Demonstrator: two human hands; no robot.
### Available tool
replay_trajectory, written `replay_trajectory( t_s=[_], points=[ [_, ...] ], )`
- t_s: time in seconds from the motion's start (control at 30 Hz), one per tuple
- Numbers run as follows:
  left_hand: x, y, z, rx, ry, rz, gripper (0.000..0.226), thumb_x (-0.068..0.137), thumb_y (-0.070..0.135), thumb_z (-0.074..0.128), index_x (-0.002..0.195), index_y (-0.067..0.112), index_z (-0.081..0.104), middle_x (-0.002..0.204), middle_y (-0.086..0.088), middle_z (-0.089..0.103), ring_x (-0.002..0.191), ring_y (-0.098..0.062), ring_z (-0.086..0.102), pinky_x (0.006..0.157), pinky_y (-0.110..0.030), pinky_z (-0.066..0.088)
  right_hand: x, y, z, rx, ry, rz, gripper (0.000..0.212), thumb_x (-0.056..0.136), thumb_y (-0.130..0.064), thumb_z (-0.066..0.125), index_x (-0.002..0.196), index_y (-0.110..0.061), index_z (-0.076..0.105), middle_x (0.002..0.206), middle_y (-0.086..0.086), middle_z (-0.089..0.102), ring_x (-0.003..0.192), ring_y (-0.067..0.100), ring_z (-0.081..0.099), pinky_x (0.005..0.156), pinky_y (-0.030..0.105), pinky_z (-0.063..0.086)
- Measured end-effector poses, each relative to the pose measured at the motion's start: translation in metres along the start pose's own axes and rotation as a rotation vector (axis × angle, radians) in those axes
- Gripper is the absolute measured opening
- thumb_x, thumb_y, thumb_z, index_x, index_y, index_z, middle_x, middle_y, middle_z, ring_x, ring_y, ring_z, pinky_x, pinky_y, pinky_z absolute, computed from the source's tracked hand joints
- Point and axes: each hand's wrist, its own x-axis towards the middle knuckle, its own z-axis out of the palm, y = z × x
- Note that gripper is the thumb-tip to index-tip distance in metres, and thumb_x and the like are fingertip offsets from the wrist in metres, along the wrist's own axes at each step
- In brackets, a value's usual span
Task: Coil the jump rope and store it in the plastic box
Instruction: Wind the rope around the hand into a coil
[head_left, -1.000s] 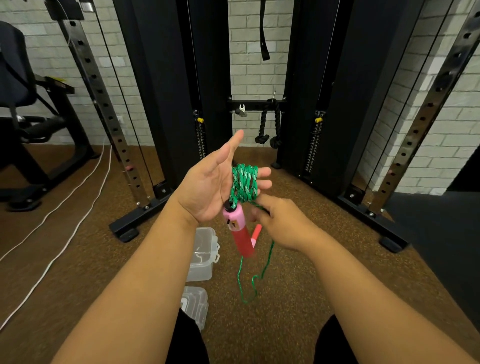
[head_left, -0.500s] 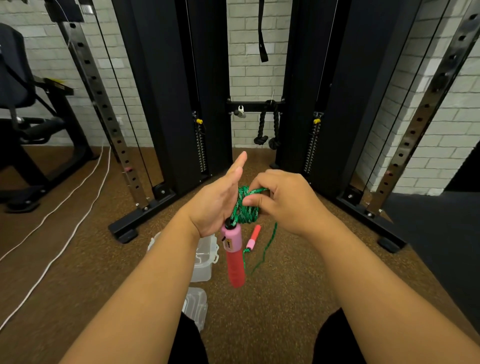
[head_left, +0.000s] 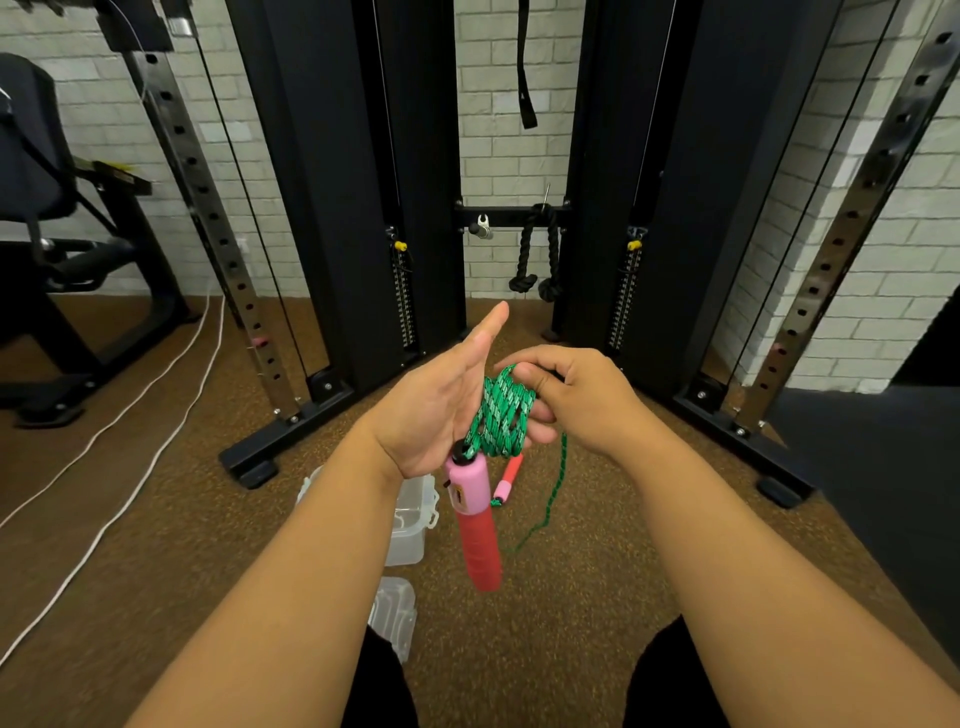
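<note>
A green jump rope (head_left: 503, 415) is coiled in several turns around the fingers of my left hand (head_left: 441, 405), thumb pointing up. One pink and red handle (head_left: 475, 525) hangs down from the coil under my palm. My right hand (head_left: 576, 400) pinches the rope at the top of the coil. The loose tail (head_left: 556, 488) drops from that hand to the second, smaller handle (head_left: 506, 480) dangling below. A clear plastic box (head_left: 410, 514) stands open on the floor beneath my left forearm, partly hidden by it.
The box's clear lid (head_left: 397, 613) lies on the brown floor near my knees. A black cable machine (head_left: 363, 182) with steel uprights stands ahead. White cables (head_left: 130, 436) trail across the floor at left, beside a black bench (head_left: 47, 234).
My right hand rose from below the coil to its top, laying another turn of rope around my left fingers. The hanging tail has got shorter and the small handle has lifted.
</note>
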Motion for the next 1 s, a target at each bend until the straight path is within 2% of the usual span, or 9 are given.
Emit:
replay_trajectory(
  t_s=[0.17, 0.27, 0.37, 0.43, 0.53, 0.7, 0.8, 0.87, 1.0],
  points=[
    [-0.001, 0.001, -0.001, -0.019, 0.000, -0.005, 0.063, 0.091, 0.049, 0.035, 0.150, 0.042, 0.016, 0.119, -0.026, 0.058, 0.087, -0.031, 0.065, 0.076, -0.038, 0.056, -0.007, 0.007, 0.003, 0.119, -0.047, 0.112, 0.030, 0.098, -0.014, 0.048, 0.110, -0.031, 0.070, 0.085, -0.013, 0.072, 0.086, 0.009, 0.066, 0.080, 0.027, 0.051],
    [0.000, 0.004, -0.002, -0.034, 0.000, 0.027, 0.060, 0.092, 0.048, 0.034, 0.150, 0.043, 0.017, 0.136, -0.031, 0.047, 0.093, -0.035, 0.065, 0.079, -0.040, 0.056, -0.016, 0.014, 0.013, 0.038, -0.098, 0.140, 0.038, 0.095, -0.003, 0.042, 0.102, -0.028, 0.071, 0.083, -0.005, 0.072, 0.072, 0.019, 0.055, 0.067, 0.037, 0.047],
    [0.003, 0.006, -0.003, 0.001, 0.032, 0.040, 0.057, 0.095, 0.048, 0.029, 0.150, 0.046, 0.013, 0.124, -0.034, 0.058, 0.099, -0.038, 0.065, 0.082, -0.038, 0.054, -0.025, 0.014, 0.023, -0.129, -0.155, 0.152, 0.022, 0.098, -0.018, 0.046, 0.097, -0.016, 0.067, 0.084, 0.000, 0.067, 0.067, 0.015, 0.053, 0.066, 0.039, 0.050],
    [0.004, 0.007, -0.004, 0.054, 0.073, 0.056, 0.051, 0.100, 0.046, 0.024, 0.150, 0.046, 0.011, 0.123, -0.032, 0.059, 0.103, -0.038, 0.065, 0.085, -0.039, 0.053, -0.031, 0.013, 0.028, -0.264, -0.216, 0.065, 0.021, 0.099, -0.023, 0.046, 0.103, -0.013, 0.064, 0.084, -0.004, 0.061, 0.072, 0.010, 0.053, 0.067, 0.030, 0.046],
    [0.004, 0.006, -0.008, 0.154, 0.129, 0.072, 0.049, 0.101, 0.045, 0.023, 0.149, 0.049, 0.011, 0.126, -0.028, 0.058, 0.110, -0.038, 0.064, 0.092, -0.041, 0.049, -0.039, 0.007, 0.030, -0.461, -0.298, -0.073, 0.027, 0.099, -0.022, 0.047, 0.123, -0.024, 0.057, 0.104, -0.001, 0.062, 0.093, 0.014, 0.057, 0.083, 0.033, 0.047],
    [-0.003, 0.003, -0.007, 0.210, 0.119, 0.029, 0.054, 0.097, 0.047, 0.028, 0.148, 0.050, 0.011, 0.140, -0.019, 0.048, 0.115, -0.024, 0.064, 0.095, -0.035, 0.052, -0.038, -0.016, 0.014, -0.494, -0.279, -0.222, 0.016, 0.091, -0.032, 0.059, 0.093, -0.019, 0.068, 0.087, -0.005, 0.062, 0.078, 0.013, 0.057, 0.075, 0.034, 0.049],
    [-0.006, 0.001, -0.004, 0.299, 0.164, 0.054, 0.049, 0.102, 0.039, 0.024, 0.150, 0.044, 0.016, 0.160, 0.010, 0.012, 0.141, -0.002, 0.029, 0.102, -0.019, 0.037, -0.031, -0.028, 0.005, -0.445, -0.143, -0.312, 0.021, 0.082, -0.039, 0.068, 0.083, -0.018, 0.070, 0.075, -0.005, 0.061, 0.070, 0.010, 0.056, 0.070, 0.030, 0.049],
    [-0.006, 0.001, -0.005, 0.334, 0.188, 0.060, 0.047, 0.102, 0.040, 0.025, 0.149, 0.045, 0.019, 0.161, 0.016, 0.004, 0.147, -0.004, 0.003, 0.118, -0.033, 0.012, -0.026, -0.036, 0.001, -0.428, -0.069, -0.347, 0.021, 0.078, -0.038, 0.072, 0.078, -0.017, 0.068, 0.069, -0.010, 0.056, 0.065, 0.006, 0.051, 0.063, 0.026, 0.044],
    [-0.010, 0.008, -0.004, 0.275, 0.208, 0.038, 0.048, 0.102, 0.040, 0.026, 0.149, 0.044, 0.019, 0.162, 0.012, 0.002, 0.148, -0.010, 0.003, 0.120, -0.042, 0.009, -0.014, -0.044, -0.006, -0.409, -0.010, -0.359, 0.017, 0.080, -0.033, 0.072, 0.079, -0.016, 0.067, 0.075, -0.005, 0.057, 0.069, 0.009, 0.054, 0.063, 0.023, 0.047]
  ],
)
